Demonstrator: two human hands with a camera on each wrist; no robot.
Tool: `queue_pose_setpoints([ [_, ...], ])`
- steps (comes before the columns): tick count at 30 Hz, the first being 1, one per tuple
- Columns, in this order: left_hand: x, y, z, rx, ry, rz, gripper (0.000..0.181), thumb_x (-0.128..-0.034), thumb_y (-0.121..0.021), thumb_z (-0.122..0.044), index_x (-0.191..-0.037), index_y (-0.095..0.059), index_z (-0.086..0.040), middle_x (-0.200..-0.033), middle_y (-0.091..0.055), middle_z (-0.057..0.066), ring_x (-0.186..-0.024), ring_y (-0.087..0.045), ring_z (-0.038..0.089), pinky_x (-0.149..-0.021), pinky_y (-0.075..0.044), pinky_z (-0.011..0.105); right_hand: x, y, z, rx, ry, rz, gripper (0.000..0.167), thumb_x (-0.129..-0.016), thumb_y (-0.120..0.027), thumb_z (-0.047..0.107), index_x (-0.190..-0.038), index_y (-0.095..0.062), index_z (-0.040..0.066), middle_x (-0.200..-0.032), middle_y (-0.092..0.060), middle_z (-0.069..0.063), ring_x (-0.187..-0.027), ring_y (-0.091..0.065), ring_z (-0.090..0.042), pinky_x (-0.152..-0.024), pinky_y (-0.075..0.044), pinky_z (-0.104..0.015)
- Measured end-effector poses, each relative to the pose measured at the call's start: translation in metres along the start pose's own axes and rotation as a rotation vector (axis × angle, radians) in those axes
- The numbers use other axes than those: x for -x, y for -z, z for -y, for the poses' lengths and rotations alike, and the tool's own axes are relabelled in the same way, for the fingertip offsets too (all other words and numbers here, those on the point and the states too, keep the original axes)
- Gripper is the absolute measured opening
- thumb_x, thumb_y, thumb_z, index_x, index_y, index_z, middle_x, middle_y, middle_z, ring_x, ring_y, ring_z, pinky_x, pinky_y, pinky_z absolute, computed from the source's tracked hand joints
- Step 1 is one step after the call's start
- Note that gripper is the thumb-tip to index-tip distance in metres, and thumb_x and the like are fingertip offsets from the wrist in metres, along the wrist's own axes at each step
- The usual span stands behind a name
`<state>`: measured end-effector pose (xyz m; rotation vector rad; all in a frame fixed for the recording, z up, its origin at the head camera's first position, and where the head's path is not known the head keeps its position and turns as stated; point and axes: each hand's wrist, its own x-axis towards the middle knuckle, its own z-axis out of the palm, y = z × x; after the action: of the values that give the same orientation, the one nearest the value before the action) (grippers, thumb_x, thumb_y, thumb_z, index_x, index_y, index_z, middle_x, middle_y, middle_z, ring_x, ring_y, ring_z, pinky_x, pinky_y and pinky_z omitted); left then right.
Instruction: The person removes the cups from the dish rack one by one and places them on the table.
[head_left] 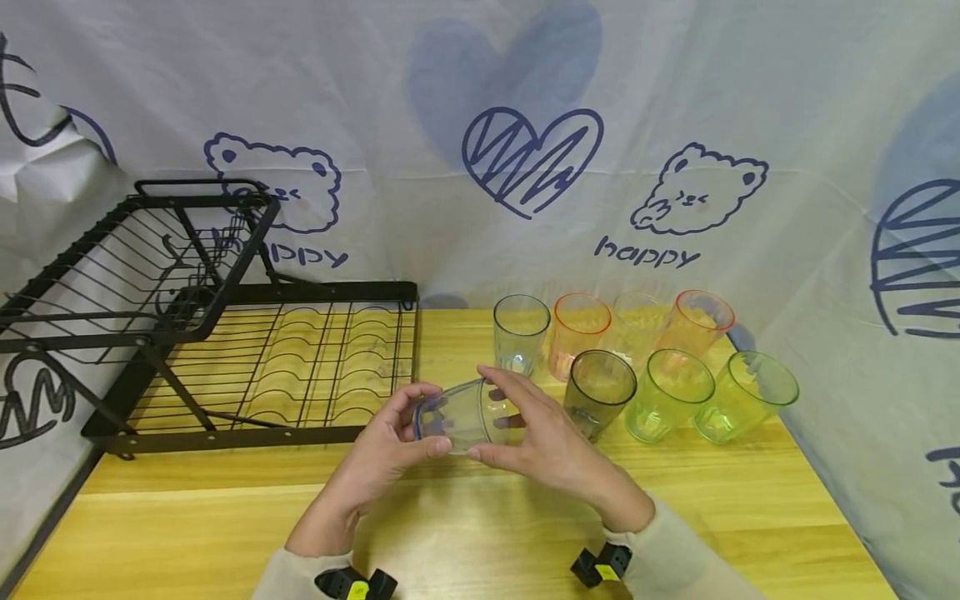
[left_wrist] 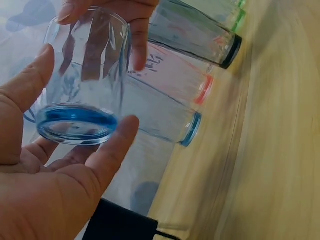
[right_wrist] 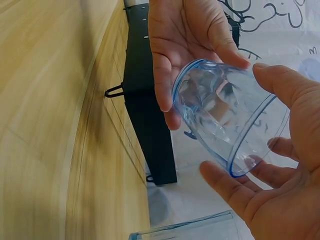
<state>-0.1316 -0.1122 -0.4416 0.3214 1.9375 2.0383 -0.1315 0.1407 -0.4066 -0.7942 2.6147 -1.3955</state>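
Both hands hold a clear drinking glass point(head_left: 461, 417) with a bluish tint, tilted on its side above the table. My left hand point(head_left: 390, 437) grips it around the thick blue base, thumb on the near side. My right hand point(head_left: 551, 433) holds it about the rim end, with thumb and fingers on opposite sides. In the left wrist view the blue base of the glass point(left_wrist: 77, 122) sits between the left thumb and fingers. The right wrist view shows the glass's open rim point(right_wrist: 250, 132) between the right thumb and fingers. It looks empty.
Behind and right stand a blue glass point(head_left: 520, 333), an orange-rimmed glass point(head_left: 577, 333), a colourless glass point(head_left: 633, 321), a red-rimmed glass point(head_left: 697, 321), a dark grey glass point(head_left: 600, 387) and two green glasses point(head_left: 670, 396). A black wire dish rack point(head_left: 262, 433) stands left. A printed curtain point(head_left: 420, 208) hangs behind.
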Motion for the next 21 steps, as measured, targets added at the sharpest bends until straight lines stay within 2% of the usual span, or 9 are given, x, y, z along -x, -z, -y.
queue_pose_setpoints([
  [3,0.001,0.0,-0.001,-0.045,0.0,-0.01,0.072,-0.0889,-0.084,-0.009,-0.15,-0.046,-0.008,-0.144,-0.056,0.018,-0.122,-0.063,0.028,-0.094,-0.059,0.028,0.0,0.0,0.0,0.015,0.005,-0.007,0.092,-0.088,-0.089,0.029,-0.164,-0.037,0.024,-0.164,-0.041,-0.009,-0.117,-0.071,-0.03,-0.097,-0.061,-0.038],
  [8,0.004,0.001,-0.009,-0.149,-0.016,-0.043,0.071,-0.0907,-0.084,-0.015,-0.151,-0.048,-0.009,-0.15,-0.055,0.015,-0.135,-0.059,0.034,-0.1,-0.058,0.03,0.001,0.002,0.001,0.063,0.011,-0.012,0.092,-0.088,-0.088,0.033,-0.165,-0.036,0.024,-0.168,-0.038,-0.013,-0.115,-0.072,-0.032,-0.098,-0.06,-0.05],
  [10,0.006,0.003,-0.013,-0.187,-0.031,-0.082,0.067,-0.0922,-0.083,-0.017,-0.15,-0.05,-0.01,-0.152,-0.055,0.013,-0.138,-0.057,0.034,-0.103,-0.057,0.029,0.001,0.005,0.002,0.092,0.015,-0.021,0.093,-0.088,-0.088,0.034,-0.165,-0.036,0.024,-0.168,-0.038,-0.012,-0.119,-0.071,-0.032,-0.1,-0.059,-0.052],
  [13,0.009,0.009,-0.019,-0.246,-0.072,-0.185,0.055,-0.0956,-0.08,-0.019,-0.144,-0.055,-0.011,-0.149,-0.058,0.011,-0.139,-0.057,0.032,-0.107,-0.055,0.03,-0.002,0.01,0.001,0.155,0.054,-0.041,0.093,-0.088,-0.089,0.033,-0.164,-0.038,0.02,-0.166,-0.042,-0.011,-0.121,-0.069,-0.031,-0.1,-0.06,-0.049],
  [15,0.01,0.014,-0.022,-0.319,-0.095,-0.264,0.048,-0.0976,-0.078,-0.021,-0.141,-0.059,-0.011,-0.147,-0.061,0.01,-0.137,-0.059,0.032,-0.108,-0.055,0.034,-0.004,0.014,0.0,0.225,0.1,-0.058,0.093,-0.087,-0.089,0.033,-0.163,-0.039,0.016,-0.163,-0.045,-0.012,-0.124,-0.067,-0.031,-0.101,-0.059,-0.048],
  [16,0.011,0.016,-0.023,-0.374,-0.103,-0.305,0.046,-0.0985,-0.077,-0.022,-0.14,-0.061,-0.012,-0.146,-0.062,0.009,-0.136,-0.06,0.032,-0.109,-0.055,0.037,-0.006,0.016,-0.001,0.262,0.123,-0.063,0.093,-0.086,-0.09,0.033,-0.162,-0.04,0.014,-0.162,-0.047,-0.013,-0.12,-0.068,-0.03,-0.1,-0.06,-0.048],
  [18,0.012,0.021,-0.023,-0.493,-0.112,-0.373,0.042,-0.0993,-0.077,-0.024,-0.138,-0.064,-0.013,-0.146,-0.062,0.009,-0.135,-0.061,0.035,-0.111,-0.053,0.047,-0.009,0.02,-0.001,0.354,0.158,-0.072,0.093,-0.085,-0.09,0.035,-0.161,-0.042,0.012,-0.159,-0.05,-0.013,-0.128,-0.063,-0.033,-0.109,-0.054,-0.053],
  [21,0.011,0.027,-0.021,-0.702,-0.109,-0.411,0.043,-0.0994,-0.076,-0.025,-0.14,-0.064,-0.014,-0.15,-0.06,0.011,-0.139,-0.057,0.039,-0.114,-0.048,0.058,-0.014,0.026,0.001,0.483,0.189,-0.067,0.092,-0.085,-0.089,0.039,-0.16,-0.044,0.01,-0.156,-0.052,-0.014,-0.135,-0.058,-0.034,-0.116,-0.046,-0.059],
])
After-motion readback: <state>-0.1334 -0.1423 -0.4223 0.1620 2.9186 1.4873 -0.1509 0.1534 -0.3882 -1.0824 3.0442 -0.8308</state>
